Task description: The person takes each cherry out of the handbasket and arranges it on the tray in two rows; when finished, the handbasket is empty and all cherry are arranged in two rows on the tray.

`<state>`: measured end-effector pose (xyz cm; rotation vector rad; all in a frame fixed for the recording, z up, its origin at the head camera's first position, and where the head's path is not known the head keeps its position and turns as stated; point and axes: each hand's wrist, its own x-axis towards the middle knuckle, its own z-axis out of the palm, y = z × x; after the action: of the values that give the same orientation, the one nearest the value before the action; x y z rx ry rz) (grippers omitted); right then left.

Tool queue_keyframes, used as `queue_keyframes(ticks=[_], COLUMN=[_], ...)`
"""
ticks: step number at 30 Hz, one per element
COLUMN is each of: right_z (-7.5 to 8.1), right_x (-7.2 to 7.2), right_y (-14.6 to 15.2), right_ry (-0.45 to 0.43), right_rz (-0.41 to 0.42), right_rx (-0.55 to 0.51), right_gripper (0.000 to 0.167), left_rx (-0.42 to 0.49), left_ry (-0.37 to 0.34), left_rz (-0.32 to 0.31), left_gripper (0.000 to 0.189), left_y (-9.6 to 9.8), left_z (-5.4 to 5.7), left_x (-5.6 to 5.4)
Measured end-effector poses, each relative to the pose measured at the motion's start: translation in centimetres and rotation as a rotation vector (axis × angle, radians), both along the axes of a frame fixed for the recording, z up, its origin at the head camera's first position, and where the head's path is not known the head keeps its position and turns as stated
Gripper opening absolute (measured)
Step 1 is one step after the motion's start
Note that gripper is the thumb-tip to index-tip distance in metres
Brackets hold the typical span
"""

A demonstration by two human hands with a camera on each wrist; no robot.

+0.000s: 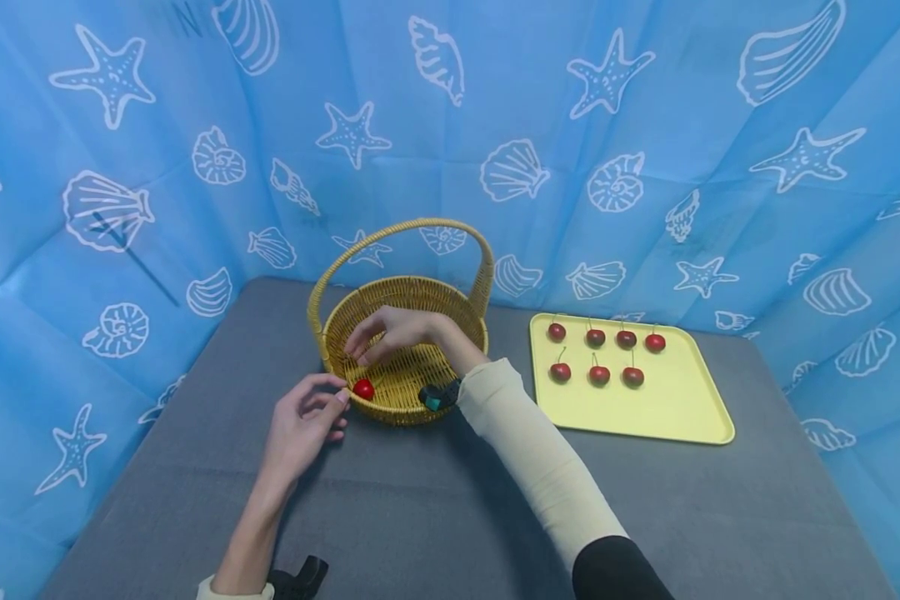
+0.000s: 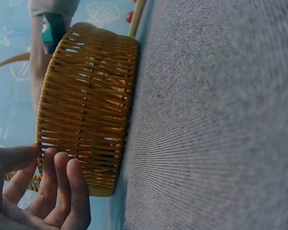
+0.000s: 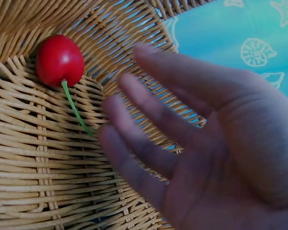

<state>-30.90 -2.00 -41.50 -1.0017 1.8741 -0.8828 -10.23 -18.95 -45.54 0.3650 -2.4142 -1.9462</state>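
A yellow wicker basket (image 1: 405, 408) with a tall arched handle stands on the table. One red cherry (image 3: 60, 61) with a green stem lies inside it, by the wall nearest my left hand. My right hand (image 1: 401, 333) is over the inside of the basket, fingers loosely bent and holding nothing. In the right wrist view its fingertips are apart from the cherry, close to the stem's end. At the basket's near-left rim, my left hand (image 1: 303, 425) pinches the edge between thumb and forefinger. The other fingers (image 2: 77, 182) lie along the outer wall.
Right of the basket, a yellow tray (image 1: 682, 408) bears several dark red cherries in two rows, stems up. Grey cloth (image 1: 435, 517) covers the table. Behind and at the sides hangs a blue curtain (image 1: 450, 108) with white shells and starfish.
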Motion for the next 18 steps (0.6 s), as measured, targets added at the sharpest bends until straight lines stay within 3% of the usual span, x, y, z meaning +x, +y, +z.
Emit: queue_keyframes(ticks=[8, 18], right_z=[-0.8, -1.3], right_x=[0.0, 0.3], right_y=[0.4, 0.0], right_ry=[-0.102, -0.208], right_rz=[0.053, 0.140], right_rx=[0.115, 0.117], right_gripper=[0.039, 0.045], left_rx=[0.012, -0.017], left_ry=[0.017, 0.036], left_rz=[0.000, -0.004], left_gripper=[0.032, 0.027], left_y=[0.1, 0.1], left_z=[0.1, -0.2], left_x=[0.2, 0.2])
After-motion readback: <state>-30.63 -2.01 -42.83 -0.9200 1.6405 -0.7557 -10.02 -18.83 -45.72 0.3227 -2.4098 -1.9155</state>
